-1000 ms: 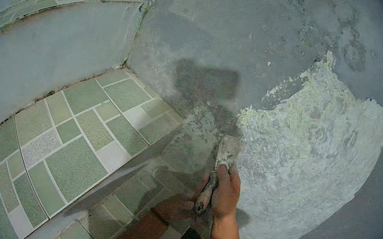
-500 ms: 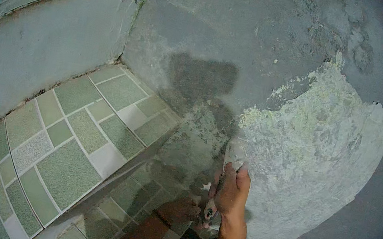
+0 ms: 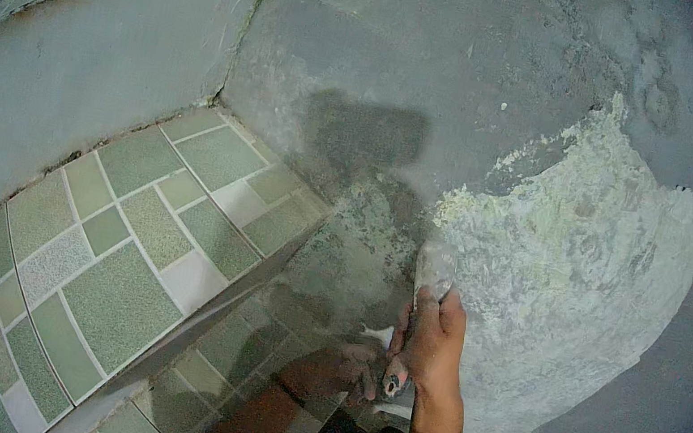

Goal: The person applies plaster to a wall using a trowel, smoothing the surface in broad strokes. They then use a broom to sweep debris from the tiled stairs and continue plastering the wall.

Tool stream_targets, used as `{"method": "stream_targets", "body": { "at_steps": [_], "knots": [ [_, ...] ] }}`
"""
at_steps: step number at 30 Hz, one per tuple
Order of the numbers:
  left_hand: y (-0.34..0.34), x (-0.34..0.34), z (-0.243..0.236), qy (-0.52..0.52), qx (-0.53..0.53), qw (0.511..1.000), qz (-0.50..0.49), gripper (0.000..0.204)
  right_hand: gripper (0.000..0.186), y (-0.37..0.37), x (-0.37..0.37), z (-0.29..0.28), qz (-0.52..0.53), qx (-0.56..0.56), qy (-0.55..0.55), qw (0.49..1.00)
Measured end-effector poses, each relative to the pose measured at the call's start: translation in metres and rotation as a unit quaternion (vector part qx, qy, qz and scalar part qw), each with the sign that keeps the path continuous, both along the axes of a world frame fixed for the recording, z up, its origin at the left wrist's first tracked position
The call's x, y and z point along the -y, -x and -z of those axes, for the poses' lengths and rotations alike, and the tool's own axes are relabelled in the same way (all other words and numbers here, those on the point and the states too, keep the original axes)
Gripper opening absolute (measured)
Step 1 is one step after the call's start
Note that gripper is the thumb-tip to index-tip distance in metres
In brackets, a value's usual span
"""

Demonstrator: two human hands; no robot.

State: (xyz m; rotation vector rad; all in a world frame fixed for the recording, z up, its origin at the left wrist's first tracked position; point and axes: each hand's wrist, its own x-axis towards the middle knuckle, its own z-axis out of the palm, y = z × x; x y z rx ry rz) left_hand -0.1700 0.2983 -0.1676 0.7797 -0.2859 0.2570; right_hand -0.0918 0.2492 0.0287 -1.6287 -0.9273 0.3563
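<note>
My right hand (image 3: 434, 339) is wrapped round the handle of a putty knife (image 3: 435, 269), whose pale, smeared blade points up and away against the wall. The handle's end, with a hole in it, sticks out below my fist. My left hand (image 3: 341, 368) is in shadow just left of that handle end, its fingers curled. Something white (image 3: 379, 334) shows beside its fingertips; I cannot make out what it is or whether the hand grips it. Right of the blade, a broad whitish scraped or coated patch (image 3: 571, 288) covers part of the grey wall (image 3: 411, 36).
At the left a ledge of green and white tiles (image 3: 125, 299) meets a pale blue-grey riser (image 3: 116, 71), with another tiled step above. Lower tiles (image 3: 230, 348) lie in shadow under my left arm. A dark shadow (image 3: 363, 138) falls on the wall ahead.
My right hand has shifted slightly right with the putty knife, and more of the blade shows. My left hand has moved a little right and up, its fingers nearer the handle end.
</note>
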Motion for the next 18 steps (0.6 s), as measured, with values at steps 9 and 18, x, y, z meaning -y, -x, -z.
{"method": "stream_targets", "body": {
  "at_steps": [9, 18],
  "knots": [
    [-0.011, -0.001, 0.009, 0.092, 0.035, 0.993, 0.067, 0.064, 0.013, -0.005, -0.004, -0.004, -0.02, 0.004, 0.012, 1.0],
    [-0.012, -0.005, 0.013, 0.117, 0.041, 0.991, 0.059, 0.069, 0.013, 0.0, -0.003, -0.008, -0.023, 0.027, 0.015, 0.999]
  ]
}}
